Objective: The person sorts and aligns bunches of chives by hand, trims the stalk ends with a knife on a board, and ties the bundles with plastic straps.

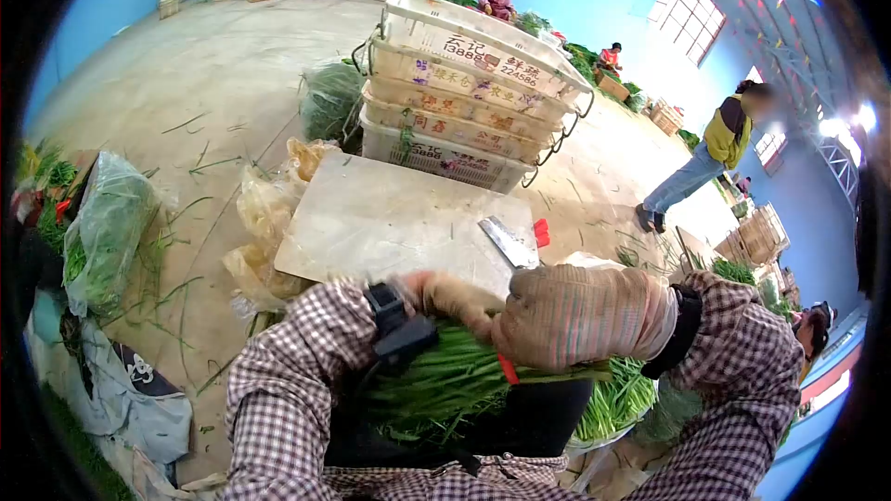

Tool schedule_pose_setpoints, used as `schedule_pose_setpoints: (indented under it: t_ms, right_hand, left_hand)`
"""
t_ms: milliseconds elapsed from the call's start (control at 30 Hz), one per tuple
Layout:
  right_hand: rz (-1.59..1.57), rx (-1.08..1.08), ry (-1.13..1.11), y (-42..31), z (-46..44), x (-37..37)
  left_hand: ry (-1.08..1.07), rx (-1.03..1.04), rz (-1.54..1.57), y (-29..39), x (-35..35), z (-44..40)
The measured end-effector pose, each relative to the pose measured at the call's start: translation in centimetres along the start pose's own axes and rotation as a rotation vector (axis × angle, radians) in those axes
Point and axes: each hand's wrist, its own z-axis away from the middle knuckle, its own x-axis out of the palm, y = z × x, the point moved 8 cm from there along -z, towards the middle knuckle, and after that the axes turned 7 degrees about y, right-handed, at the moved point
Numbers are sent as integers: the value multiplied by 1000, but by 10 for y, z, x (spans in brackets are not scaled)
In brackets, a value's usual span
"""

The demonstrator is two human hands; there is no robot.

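Your right hand (583,317) is clenching by the red band (508,369) at three o'clock of the greens (432,378), ideally tugging gently, while your left hand (455,303) is blurring, grip untellable.

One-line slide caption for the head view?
Left hand and right hand at a red-banded bunch of greens, before a board bearing a blade.

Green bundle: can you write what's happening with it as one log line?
left hand: at green bundle | right hand: at red band | cleaver: flat on white board | crates: stacked beyond board
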Motion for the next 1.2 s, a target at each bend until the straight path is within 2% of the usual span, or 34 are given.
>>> schedule_pose_setpoints:
  t_ms: [67,100,167,200,233,300,333,367,433,500,533,567,600,633,667,700,767,800,833,900,933,967,1000,1033,1067,1100,1133,1167,1200]
  right_hand:
    - [196,-90,71,-2,13,-7]
    - [295,-129,112,-3,20,-10]
    - [382,-259,332,20,27,17]
    - [37,73,217,67,19,53]
    - [-336,208,166,94,22,53]
    - [719,256,368,99,10,35]
    - [688,318,428,102,4,21]
    - [656,379,487,107,-1,9]
    - [616,485,913,106,-6,-9]
    - [326,523,1254,106,-16,-12]
    - [113,546,1269,93,-20,-18]
    - [199,634,1242,89,-40,-14]
    - [246,543,1365,78,-54,-14]
    - [55,506,1443,70,-59,-18]
    - [124,500,1492,55,-65,-18]
    - [204,436,1682,44,-68,-10]
    - [-24,327,1766,43,-64,-16]
    - [-130,253,1775,50,-56,-7]
    - [-238,178,1782,58,-42,5]
    - [-269,418,1752,116,-50,77]
    - [-332,602,1529,156,-52,120]
    - [-404,749,1522,188,-40,172]
    - [-451,950,1328,223,-37,231]
    - [-363,1113,1087,246,-22,280]
    - [-493,1306,721,257,-4,306]
    - [-386,1244,836,267,4,334]
    - [-443,1357,599,294,0,378]
    - [-393,1354,457,300,0,390]
    - [-387,1337,426,304,-3,394]
  left_hand:
    - [163,204,-98,-2,-1,-10]
    - [282,174,-18,-3,-8,-18]
    - [527,102,150,-5,-12,-26]
    - [760,110,369,37,-6,-8]
    - [986,87,155,36,-37,8]
    - [1355,203,129,51,-67,29]
    - [1476,311,204,62,-79,38]
    - [1549,447,272,70,-84,48]
    - [1496,586,264,94,-85,64]
    - [1368,792,315,117,-68,79]
    - [1458,762,210,120,-68,90]
    - [1584,814,258,115,-72,106]
    - [1581,824,268,114,-76,120]
    - [1574,833,279,116,-82,138]
    - [1518,837,161,138,-76,152]
    - [1863,826,-98,170,-56,169]
    - [1940,865,-336,204,-66,208]
    - [1863,862,-548,235,-45,193]
    - [1877,716,-865,254,-50,203]
    - [1930,457,-1333,276,-44,183]
    - [1808,539,-824,260,-68,177]
    - [1780,211,-1193,250,-80,163]
    - [1698,-155,-1648,240,-90,149]
    - [1550,-408,-2032,228,-100,135]
    - [1348,-646,-2132,213,-100,102]
    - [1202,-850,-2101,179,-127,99]
    - [1076,-1111,-1950,144,-145,96]
    - [928,-1106,-2034,104,-162,91]
    - [850,-1298,-1892,70,-170,85]
